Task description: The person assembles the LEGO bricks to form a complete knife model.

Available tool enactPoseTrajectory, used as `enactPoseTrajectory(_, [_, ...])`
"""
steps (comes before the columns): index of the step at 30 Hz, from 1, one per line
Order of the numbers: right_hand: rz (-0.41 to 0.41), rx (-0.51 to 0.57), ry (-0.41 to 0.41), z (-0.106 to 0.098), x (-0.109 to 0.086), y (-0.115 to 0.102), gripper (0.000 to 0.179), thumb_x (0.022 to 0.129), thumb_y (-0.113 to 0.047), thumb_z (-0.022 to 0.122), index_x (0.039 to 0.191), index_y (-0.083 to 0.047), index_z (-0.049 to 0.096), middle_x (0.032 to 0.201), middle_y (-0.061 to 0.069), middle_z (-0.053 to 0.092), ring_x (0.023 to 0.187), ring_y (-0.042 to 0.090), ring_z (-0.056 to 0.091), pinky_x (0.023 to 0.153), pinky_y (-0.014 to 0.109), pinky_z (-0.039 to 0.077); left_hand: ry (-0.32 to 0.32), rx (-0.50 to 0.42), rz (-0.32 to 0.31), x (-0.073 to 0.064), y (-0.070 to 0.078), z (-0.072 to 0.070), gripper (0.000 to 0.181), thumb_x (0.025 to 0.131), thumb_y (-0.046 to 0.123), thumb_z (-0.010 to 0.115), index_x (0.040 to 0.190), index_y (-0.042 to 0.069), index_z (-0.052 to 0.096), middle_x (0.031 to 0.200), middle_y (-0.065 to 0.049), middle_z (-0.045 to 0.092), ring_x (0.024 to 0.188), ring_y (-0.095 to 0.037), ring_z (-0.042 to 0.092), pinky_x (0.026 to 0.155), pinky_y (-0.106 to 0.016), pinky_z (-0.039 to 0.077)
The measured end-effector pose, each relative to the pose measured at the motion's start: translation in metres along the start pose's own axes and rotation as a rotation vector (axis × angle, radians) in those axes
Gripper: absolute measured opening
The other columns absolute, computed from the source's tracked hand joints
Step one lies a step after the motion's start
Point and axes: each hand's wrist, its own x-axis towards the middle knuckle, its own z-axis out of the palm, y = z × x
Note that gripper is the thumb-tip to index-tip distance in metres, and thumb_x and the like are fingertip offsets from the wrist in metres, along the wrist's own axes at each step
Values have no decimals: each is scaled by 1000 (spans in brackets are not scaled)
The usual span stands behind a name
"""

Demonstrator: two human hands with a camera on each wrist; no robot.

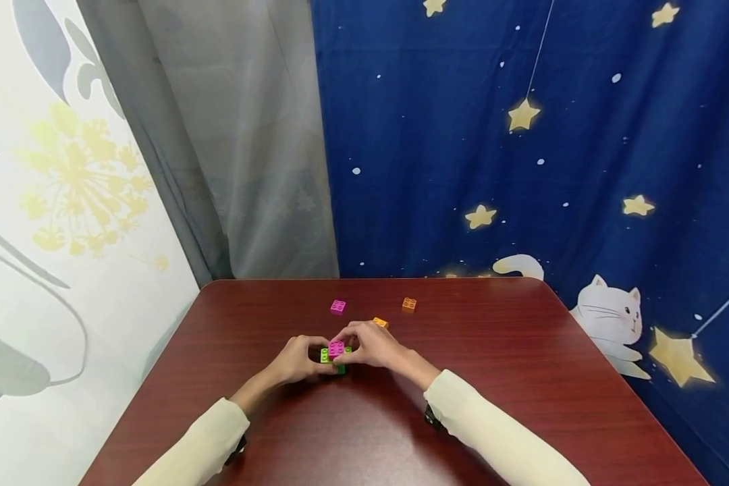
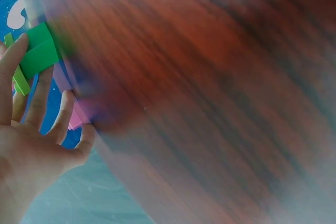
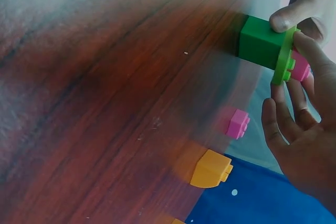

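A small stack of toy building bricks stands on the table between both hands. At its base are dark green bricks [image 3: 260,41]. A wider lime green piece [image 3: 283,61] lies over them, and a pink brick [image 1: 336,348] sits on top at its middle. From the left, my left hand [image 1: 300,358] holds the stack, its thumb against the green side and fingers around the back. On the other side my right hand [image 1: 373,345] pinches the pink brick between thumb and fingers, with its fingertips also close to the lime piece.
Farther back on the dark red wooden table [image 1: 474,378] lie another pink brick [image 1: 338,307] and an orange brick [image 1: 409,304]. A yellow-orange brick [image 1: 380,322] shows just behind the right hand, partly covered by it. Curtains [image 1: 437,169] hang beyond the table's far edge.
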Motion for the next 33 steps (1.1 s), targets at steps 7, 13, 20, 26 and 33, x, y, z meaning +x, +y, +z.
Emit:
enactPoseTrajectory(7, [10, -9, 10, 8, -4, 1, 38, 84, -45, 87, 115, -24, 79, 96, -5, 71, 86, 11, 67, 72, 16, 49, -21, -9, -11, -5, -1, 3, 32, 81, 35, 91, 107, 22, 77, 101, 9, 74, 94, -12, 65, 87, -40, 56])
enactPoseTrajectory(13, [-1, -28, 40, 12, -7, 3, 40, 83, -46, 88, 114, -23, 79, 93, -7, 69, 82, 9, 65, 69, 16, 48, -18, -14, 3, -6, 0, 3, 36, 82, 35, 91, 111, 20, 76, 104, 8, 74, 95, -13, 65, 87, -42, 57])
enactPoseTrajectory(20, [-9, -36, 60, 15, -5, 6, 41, 81, -45, 90, 113, -21, 80, 92, -11, 70, 83, 4, 65, 71, 15, 48, -8, -18, -11, -9, 3, 0, 44, 85, 34, 88, 123, 18, 72, 115, 4, 73, 108, -17, 66, 96, -47, 54])
enactPoseTrajectory(26, [-30, -51, 82, 15, -2, 7, 41, 81, -45, 90, 112, -20, 80, 94, -11, 73, 83, 2, 66, 72, 15, 50, 17, -115, -32, -9, 5, -3, 44, 88, 36, 85, 126, 20, 70, 114, 2, 75, 108, -18, 69, 97, -48, 54])
enactPoseTrajectory(33, [24, 55, 100, 12, -3, 7, 59, 78, -41, 93, 120, -18, 60, 94, -7, 76, 88, 12, 72, 78, 24, 53, 40, -141, 4, -5, 7, -4, 52, 88, 39, 85, 131, 16, 68, 113, 2, 76, 105, -18, 71, 94, -47, 56])
